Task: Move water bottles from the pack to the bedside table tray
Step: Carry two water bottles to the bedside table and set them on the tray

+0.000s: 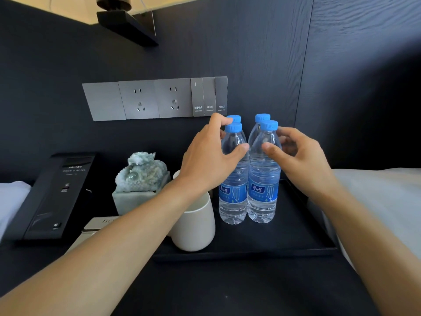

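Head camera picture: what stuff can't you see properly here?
- Two rear clear plastic water bottles: the front bottles hide all but their blue caps.
- White ceramic cup: the left forearm covers its rim.
- Left hand and right hand: whether either grip touches a bottle cannot be told.
- Black rectangular tray: its left part is hidden by the cup and forearm.
- Grey wall switch labels: too small to read.

4 clear bottles with blue caps and labels; black tray; white cup.

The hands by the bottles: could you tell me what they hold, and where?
Left hand grips the left bottles at the shoulders; right hand likewise the right bottles.
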